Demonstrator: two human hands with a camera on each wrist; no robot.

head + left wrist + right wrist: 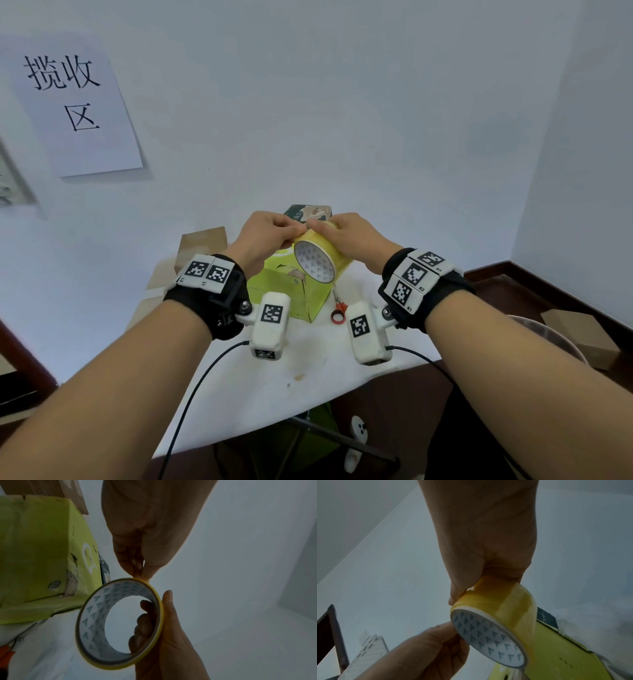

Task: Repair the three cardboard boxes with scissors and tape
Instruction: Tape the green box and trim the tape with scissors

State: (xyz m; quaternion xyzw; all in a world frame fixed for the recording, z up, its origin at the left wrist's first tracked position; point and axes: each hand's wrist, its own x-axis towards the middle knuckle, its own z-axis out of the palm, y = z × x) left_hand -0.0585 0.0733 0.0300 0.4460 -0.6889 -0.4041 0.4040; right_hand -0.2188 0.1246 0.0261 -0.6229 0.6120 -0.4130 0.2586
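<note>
The repair looks to be at an early stage, judging by how things lie: no fresh strip of tape shows on any box, and the work in hand seems to be finding or lifting the free end of the roll. Farthest left on the white tabletop [260, 387] stands a plain brown cardboard box [202, 246] with a flap up; what is inside it cannot be seen. Next, the left hand [265, 236] has its fingertips [137, 573] pinched together at the top edge of the yellow tape roll [320, 255], apparently picking at the loose end, though the end itself is too small to make out. The roll is held in the air above the boxes, its patterned core facing the camera. Below it sits the green box [287, 294], closed, with torn, scuffed patches along one seam that still look unmended. Behind it a dark printed box [310, 212] peeks out; its condition and contents are hidden. The right hand [356, 240] is curled round the roll, thumb on the outside and fingers through the core. The red-handled scissors [338, 310] lie on the tabletop just right of the green box, untouched. All three boxes appear still to be done.
</note>
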